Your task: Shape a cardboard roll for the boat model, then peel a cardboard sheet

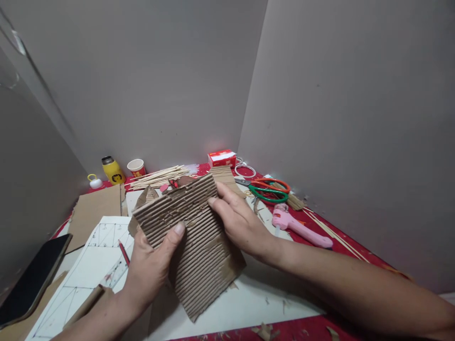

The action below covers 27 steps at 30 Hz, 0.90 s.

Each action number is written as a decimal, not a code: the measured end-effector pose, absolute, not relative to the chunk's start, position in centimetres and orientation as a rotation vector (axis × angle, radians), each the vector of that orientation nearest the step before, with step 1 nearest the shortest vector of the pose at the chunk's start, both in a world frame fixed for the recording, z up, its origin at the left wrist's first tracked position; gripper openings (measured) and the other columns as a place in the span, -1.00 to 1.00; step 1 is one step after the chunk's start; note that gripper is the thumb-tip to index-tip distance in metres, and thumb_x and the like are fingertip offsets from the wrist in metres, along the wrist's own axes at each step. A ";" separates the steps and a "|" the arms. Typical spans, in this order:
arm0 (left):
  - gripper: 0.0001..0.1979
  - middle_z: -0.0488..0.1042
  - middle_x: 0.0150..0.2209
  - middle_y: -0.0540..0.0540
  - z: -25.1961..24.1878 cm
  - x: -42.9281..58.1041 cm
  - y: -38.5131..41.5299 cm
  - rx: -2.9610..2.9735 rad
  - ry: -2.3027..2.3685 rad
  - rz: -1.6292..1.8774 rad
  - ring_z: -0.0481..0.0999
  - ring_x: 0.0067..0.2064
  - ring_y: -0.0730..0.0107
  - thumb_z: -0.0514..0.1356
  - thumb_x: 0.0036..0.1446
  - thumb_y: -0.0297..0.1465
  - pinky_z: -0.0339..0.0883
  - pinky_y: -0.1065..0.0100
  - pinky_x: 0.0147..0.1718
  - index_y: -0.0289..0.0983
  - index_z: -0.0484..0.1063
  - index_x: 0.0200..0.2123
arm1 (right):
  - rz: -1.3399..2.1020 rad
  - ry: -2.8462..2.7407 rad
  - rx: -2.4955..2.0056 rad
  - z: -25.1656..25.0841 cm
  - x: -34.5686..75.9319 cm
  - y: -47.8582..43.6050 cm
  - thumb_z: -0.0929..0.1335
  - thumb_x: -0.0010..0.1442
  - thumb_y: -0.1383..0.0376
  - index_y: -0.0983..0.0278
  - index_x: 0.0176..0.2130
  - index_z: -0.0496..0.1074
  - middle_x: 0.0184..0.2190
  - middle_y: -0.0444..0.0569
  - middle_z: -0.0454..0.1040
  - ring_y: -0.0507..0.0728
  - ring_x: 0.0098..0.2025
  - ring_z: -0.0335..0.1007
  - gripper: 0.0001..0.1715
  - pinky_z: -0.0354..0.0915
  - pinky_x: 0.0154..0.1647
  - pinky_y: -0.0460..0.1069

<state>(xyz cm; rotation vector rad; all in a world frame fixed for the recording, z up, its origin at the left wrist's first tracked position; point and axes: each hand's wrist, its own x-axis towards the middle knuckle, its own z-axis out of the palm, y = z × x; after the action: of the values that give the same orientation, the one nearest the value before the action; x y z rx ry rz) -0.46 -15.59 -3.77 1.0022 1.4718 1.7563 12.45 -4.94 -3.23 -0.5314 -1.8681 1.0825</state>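
Both of my hands hold a piece of corrugated cardboard (202,255) tilted above the white work surface. Its ridges are bare, with torn paper scraps stuck near the upper part. My left hand (152,255) grips the left edge, thumb pressed on the ridges and the other fingers hidden behind. At the upper right edge, my right hand (238,218) pinches the sheet between thumb and fingers. Left of my left hand lie a red pencil (124,253) and a paper with a line drawing (88,265).
A pink glue gun (302,228) and scissors (270,190) with orange and green handles lie right. Behind stand wooden sticks (159,176), a paper cup (136,167), a yellow bottle (113,170) and a red box (222,158). A phone (33,279) lies left.
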 end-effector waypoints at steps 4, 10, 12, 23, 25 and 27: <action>-0.62 0.61 -0.18 -0.16 -3.8 -0.7 -15.5 0.903 1.416 1.755 0.55 -0.06 0.06 0.39 -0.06 -0.22 0.40 0.15 -0.04 -0.28 0.52 -0.17 | 1.006 -1.892 -0.509 -3.2 12.7 -4.4 0.14 0.26 0.40 0.24 -0.16 0.44 -0.22 -0.06 0.50 0.12 -0.18 0.38 -0.66 0.33 -0.11 0.07; -0.59 0.58 -0.11 -0.18 -4.0 -1.8 -15.4 0.775 1.255 1.686 0.56 -0.09 0.12 0.36 0.01 -0.29 0.40 0.17 -0.04 -0.29 0.48 -0.06 | 1.149 -1.839 -0.552 -2.7 13.0 -3.9 0.28 0.25 0.23 0.25 -0.12 0.39 -0.17 -0.01 0.50 0.14 -0.13 0.42 -0.78 0.35 -0.05 0.12; -0.58 0.57 -0.08 -0.18 -4.0 -1.8 -15.4 0.802 1.244 1.691 0.55 -0.07 0.12 0.35 0.03 -0.30 0.39 0.16 -0.01 -0.28 0.46 -0.02 | 1.230 -1.835 -0.511 -2.6 13.0 -4.1 0.34 0.20 0.23 0.25 -0.05 0.34 -0.09 0.02 0.48 0.14 -0.07 0.43 -0.69 0.35 -0.01 0.13; -0.64 0.55 -0.03 -0.12 -4.0 -1.1 -15.7 1.115 1.356 1.678 0.48 0.04 0.16 0.28 0.12 -0.29 0.32 0.21 0.08 -0.23 0.47 -0.01 | 1.131 -1.919 -0.473 -3.5 12.9 -4.4 0.32 0.25 0.26 0.16 0.12 0.27 0.08 0.00 0.40 0.18 0.10 0.32 -0.55 0.25 0.17 0.20; -0.67 0.57 -0.07 -0.10 -3.9 -0.9 -15.8 1.138 1.378 1.664 0.48 0.04 0.17 0.27 0.13 -0.29 0.35 0.25 0.05 -0.22 0.49 -0.02 | 1.118 -1.917 -0.471 -3.3 12.9 -4.5 0.31 0.25 0.27 0.17 0.10 0.28 0.06 -0.01 0.41 0.17 0.08 0.33 -0.59 0.27 0.14 0.19; -0.67 0.59 -0.11 -0.10 -3.8 -0.7 -15.9 1.120 1.403 1.691 0.50 0.02 0.14 0.28 0.11 -0.27 0.38 0.25 0.00 -0.22 0.51 -0.04 | 1.086 -1.912 -0.476 -3.2 13.0 -4.7 0.29 0.25 0.29 0.18 0.05 0.31 0.03 -0.01 0.41 0.17 0.05 0.33 -0.64 0.25 0.13 0.19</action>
<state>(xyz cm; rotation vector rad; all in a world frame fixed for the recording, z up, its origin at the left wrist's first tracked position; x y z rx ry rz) -0.70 -15.93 -3.79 1.1201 1.4034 1.6914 12.95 -4.69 -3.20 -0.4759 -1.9123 1.0859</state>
